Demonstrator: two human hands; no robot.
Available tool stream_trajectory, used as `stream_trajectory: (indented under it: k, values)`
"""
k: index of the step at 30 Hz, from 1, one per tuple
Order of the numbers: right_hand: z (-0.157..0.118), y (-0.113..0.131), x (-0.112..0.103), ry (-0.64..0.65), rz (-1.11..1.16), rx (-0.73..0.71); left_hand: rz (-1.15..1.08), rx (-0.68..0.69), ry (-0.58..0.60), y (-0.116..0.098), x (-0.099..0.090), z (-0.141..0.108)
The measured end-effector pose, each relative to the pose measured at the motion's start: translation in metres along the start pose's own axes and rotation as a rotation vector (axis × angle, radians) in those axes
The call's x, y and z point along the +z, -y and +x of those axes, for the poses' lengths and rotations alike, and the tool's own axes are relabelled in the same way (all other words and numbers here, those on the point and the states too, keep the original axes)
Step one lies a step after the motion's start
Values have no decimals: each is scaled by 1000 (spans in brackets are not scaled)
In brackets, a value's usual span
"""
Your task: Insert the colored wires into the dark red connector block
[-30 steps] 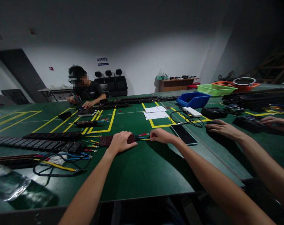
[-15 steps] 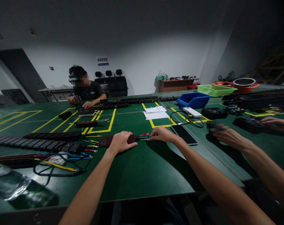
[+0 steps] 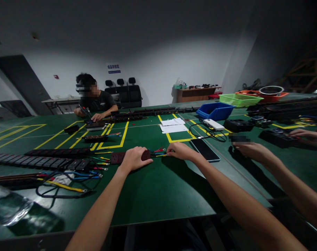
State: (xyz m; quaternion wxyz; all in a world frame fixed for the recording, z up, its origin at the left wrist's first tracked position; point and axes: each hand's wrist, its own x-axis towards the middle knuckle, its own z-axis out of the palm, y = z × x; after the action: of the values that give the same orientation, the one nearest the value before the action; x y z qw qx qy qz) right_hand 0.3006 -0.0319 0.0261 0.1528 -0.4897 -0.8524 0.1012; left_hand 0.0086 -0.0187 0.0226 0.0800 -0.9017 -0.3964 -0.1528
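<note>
A dark red socket strip (image 3: pixel 117 158) lies flat on the green table, and my left hand (image 3: pixel 133 158) is wrapped over it from above. Out of the strip's right end come red, blue, green and yellow wires (image 3: pixel 158 151). My right hand (image 3: pixel 179 151) pinches at the tips of these wires, its fingers closed on the yellow-green one; the tip itself is hidden. Just right of that hand lies a phone (image 3: pixel 205 150). To the left are black socket strips (image 3: pixel 43 160) with ring-ended wires.
At left front stands a clear plastic container (image 3: pixel 10 204). Beyond my hands lie white papers (image 3: pixel 173 125), a white power bank (image 3: pixel 213 124) with a black cable, and a blue bin (image 3: pixel 216 111). A co-worker's hand (image 3: pixel 256 151) is close on the right; another person sits opposite.
My hands keep their grip on the strip and the wire. The view has shifted very slightly. The co-worker's near hand at right has moved a little.
</note>
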Motion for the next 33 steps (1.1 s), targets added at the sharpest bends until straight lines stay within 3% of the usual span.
stream_trajectory:
  k: [4, 17, 33]
  values:
    - [1, 3, 1, 46, -40, 66, -6, 4, 2, 0, 0, 0]
    - [1, 10, 5, 95, -41, 95, 3, 11, -4, 1, 1, 0]
    - [-2, 11, 4, 58, 58, 133, -20, -3, -16, 0, -1, 0]
